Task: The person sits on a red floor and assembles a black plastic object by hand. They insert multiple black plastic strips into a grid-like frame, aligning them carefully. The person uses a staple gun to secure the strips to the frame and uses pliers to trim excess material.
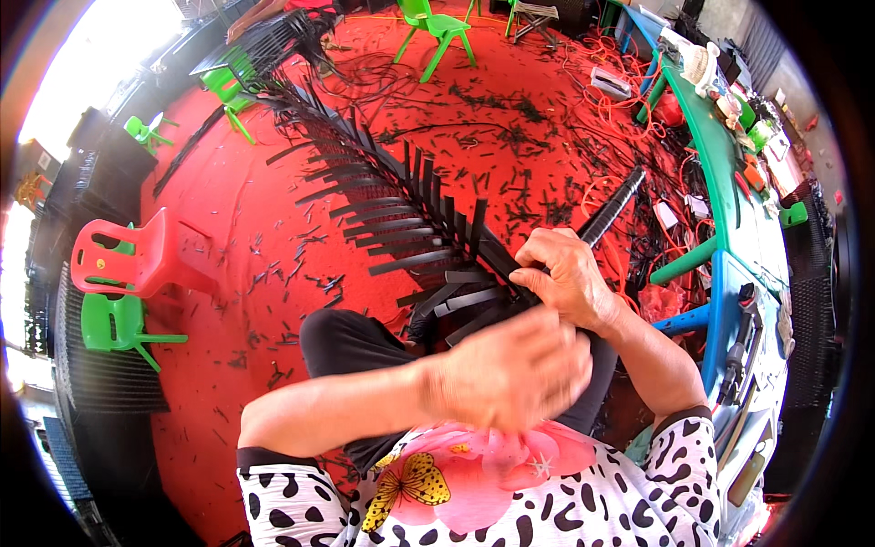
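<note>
Head view: right hand (570, 278) pinches black weaving (497, 257), left hand (515, 369) too blurry to tell; one-o'clock end (615, 208) looks done, ten-o'clock strips (415, 261) seem unfinished.

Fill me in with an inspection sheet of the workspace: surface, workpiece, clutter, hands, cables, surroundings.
Surface: red floor; the black strip work extends over it from near the person's lap.
Workpiece: long, with many flat strip ends sticking out along both sides.
Clutter: short black offcuts scattered widely across the floor.
Right hand: fingers closed on the near end of the strip work.
Left hand: blurred, just below the right hand; grip cannot be told.
Cables: red-orange cords tangled at upper right.
Surroundings: red chair at left, green chair at top, cluttered green table at right, another person's arm at upper left.
</note>
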Demonstrator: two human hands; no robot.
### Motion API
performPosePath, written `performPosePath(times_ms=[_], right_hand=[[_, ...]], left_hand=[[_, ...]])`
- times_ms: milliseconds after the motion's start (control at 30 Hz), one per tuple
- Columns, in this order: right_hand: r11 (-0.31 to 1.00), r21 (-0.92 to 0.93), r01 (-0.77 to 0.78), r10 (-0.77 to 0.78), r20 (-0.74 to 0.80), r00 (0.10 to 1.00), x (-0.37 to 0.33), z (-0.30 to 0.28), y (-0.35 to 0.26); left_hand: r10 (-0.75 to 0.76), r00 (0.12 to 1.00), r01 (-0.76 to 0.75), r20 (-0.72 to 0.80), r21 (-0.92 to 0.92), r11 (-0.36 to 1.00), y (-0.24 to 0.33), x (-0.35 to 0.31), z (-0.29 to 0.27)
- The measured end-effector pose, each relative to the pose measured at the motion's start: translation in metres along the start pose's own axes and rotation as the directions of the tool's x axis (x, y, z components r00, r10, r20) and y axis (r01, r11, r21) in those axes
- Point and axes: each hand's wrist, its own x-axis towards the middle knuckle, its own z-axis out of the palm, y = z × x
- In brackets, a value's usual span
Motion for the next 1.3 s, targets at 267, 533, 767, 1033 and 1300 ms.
performPosePath(times_ms=[267,533,767,1033,1300], right_hand=[[0.987,0.057,-0.152,0.144,0.128,0.981,0.010,-0.002,0.006],[0.986,0.132,-0.103,0.082,0.156,0.984,0.008,-0.005,0.013],[0.955,-0.083,0.286,-0.283,0.042,0.958,-0.020,-0.023,0.027],[0.933,-0.203,0.296,-0.325,-0.127,0.937,-0.039,-0.001,0.039],[0.923,-0.234,0.306,-0.357,-0.218,0.908,-0.038,0.008,0.042]], left_hand=[[-0.501,0.851,0.452,0.157,0.267,0.851,-0.061,-0.001,-0.011],[-0.539,0.825,0.539,0.169,0.047,0.841,-0.083,-0.017,-0.004],[-0.731,0.595,0.789,0.335,-0.071,0.610,-0.087,-0.002,-0.010],[-0.800,0.387,0.913,0.458,-0.070,0.402,-0.091,0.003,-0.014],[-0.808,0.365,0.924,0.462,-0.069,0.377,-0.092,0.002,-0.010]])
